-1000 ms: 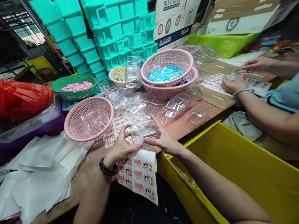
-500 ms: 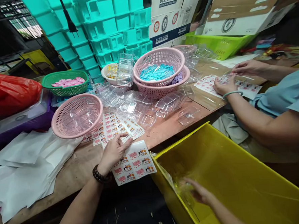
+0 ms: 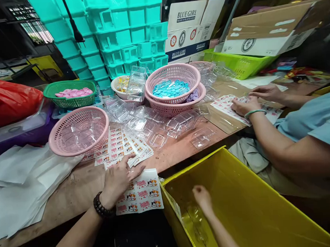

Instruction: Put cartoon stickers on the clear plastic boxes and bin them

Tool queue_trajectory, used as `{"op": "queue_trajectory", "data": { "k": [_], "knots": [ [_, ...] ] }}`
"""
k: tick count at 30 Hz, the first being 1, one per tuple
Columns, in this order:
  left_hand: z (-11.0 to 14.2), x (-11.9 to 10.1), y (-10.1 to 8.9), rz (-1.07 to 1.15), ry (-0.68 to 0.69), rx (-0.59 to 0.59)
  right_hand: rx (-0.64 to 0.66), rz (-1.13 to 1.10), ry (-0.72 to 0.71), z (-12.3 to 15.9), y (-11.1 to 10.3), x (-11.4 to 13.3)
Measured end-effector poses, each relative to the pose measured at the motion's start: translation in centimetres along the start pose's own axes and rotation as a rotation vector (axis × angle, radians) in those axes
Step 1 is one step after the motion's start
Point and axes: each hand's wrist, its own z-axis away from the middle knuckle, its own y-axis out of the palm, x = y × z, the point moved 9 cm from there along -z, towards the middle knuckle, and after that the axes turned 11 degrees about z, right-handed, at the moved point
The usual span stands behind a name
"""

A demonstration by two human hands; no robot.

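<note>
My left hand [image 3: 118,180] lies on a sticker sheet [image 3: 143,195] at the table's front edge, thumb and index finger stretched apart. Pink lettering and cartoon cats repeat across this sheet, which overhangs the edge. Over the yellow bin [image 3: 242,193], my right hand [image 3: 202,196] has its fingers curled in, and nothing shows in them. Below it a clear plastic box [image 3: 198,222] lies inside the bin. More sticker sheets [image 3: 118,145] are spread just beyond my left hand. Clear plastic boxes [image 3: 142,123] lie heaped behind them.
A pink basket [image 3: 52,136] holds clear boxes. Blue pieces fill another pink basket [image 3: 197,75]; pink pieces sit in a green basket [image 3: 47,94]. White paper [image 3: 24,191] covers the left side. At right, a co-worker's hands [image 3: 247,105] work over sticker sheets. Turquoise bins [image 3: 120,36] are stacked behind.
My right hand has risen inside the yellow bin, away from the clear plastic box now lying there. The left hand stays on the sticker sheet. The whole view has shifted slightly.
</note>
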Motion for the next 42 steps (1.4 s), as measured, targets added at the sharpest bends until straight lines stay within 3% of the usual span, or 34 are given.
{"op": "queue_trajectory", "data": {
  "k": [2,3,4,6,8,10,12,14,16,18,21,25,27,29,32,35,37,39,42],
  "knots": [
    [0.5,-1.4,0.6,-0.05,0.091,0.012,-0.061,-0.04,-0.026,0.4,-3.9,2.5],
    [0.9,-2.1,1.0,-0.056,0.14,0.032,-0.069,-0.086,-0.112,1.2,-5.6,4.9],
    [1.3,-2.9,1.3,-0.047,0.186,0.056,-0.019,-0.181,-0.3,2.3,-6.6,8.6],
    [2.0,-3.6,1.0,0.022,0.248,0.096,0.256,-0.311,-0.587,5.6,-6.5,15.6],
    [2.3,-2.8,-0.5,0.179,0.236,0.109,0.505,-0.41,-0.632,7.9,-5.4,20.1],
    [2.3,-0.3,-2.7,0.472,0.163,0.115,0.606,-0.513,-0.545,8.4,-4.3,22.3],
    [2.4,2.7,-4.0,0.865,0.067,0.176,0.629,-0.611,-0.474,7.9,-3.4,23.4],
    [2.7,5.0,-3.8,1.211,-0.035,0.266,0.673,-0.649,-0.47,7.5,-2.6,24.4],
    [3.0,6.6,-2.8,1.382,-0.143,0.308,0.689,-0.576,-0.536,7.5,-2.3,25.4],
    [3.0,7.5,-1.8,1.416,-0.2,0.271,0.566,-0.423,-0.646,7.4,-3.1,26.6],
    [2.9,7.6,-1.2,1.385,-0.169,0.216,0.3,-0.255,-0.775,7.7,-4.9,28.5],
    [2.8,7.7,-1.4,1.302,-0.094,0.141,0.352,-0.341,-0.758,8.0,-3.5,29.8],
    [2.7,8.3,-1.3,1.263,-0.083,0.089,0.309,-0.402,-0.765,7.8,-3.0,30.0],
    [2.6,9.1,-0.9,1.238,-0.116,0.047,0.136,-0.406,-0.861,7.9,-3.4,30.3],
    [2.6,10.5,0.3,1.255,-0.24,0.006,-0.361,-0.293,-1.136,9.9,-5.3,30.3],
    [3.0,10.9,1.7,1.355,-0.337,0.102,-0.796,-0.162,-1.499,14.0,-5.5,29.1],
    [3.4,10.9,2.4,1.382,-0.369,0.205,-0.916,-0.174,-1.599,15.3,-5.3,27.7],
    [3.7,12.1,2.5,1.339,-0.42,0.212,-0.956,-0.205,-1.576,15.4,-5.4,26.7],
    [3.7,16.2,0.7,1.264,-0.498,0.001,-0.955,-0.184,-1.48,14.0,-5.7,26.2]
  ]
}}
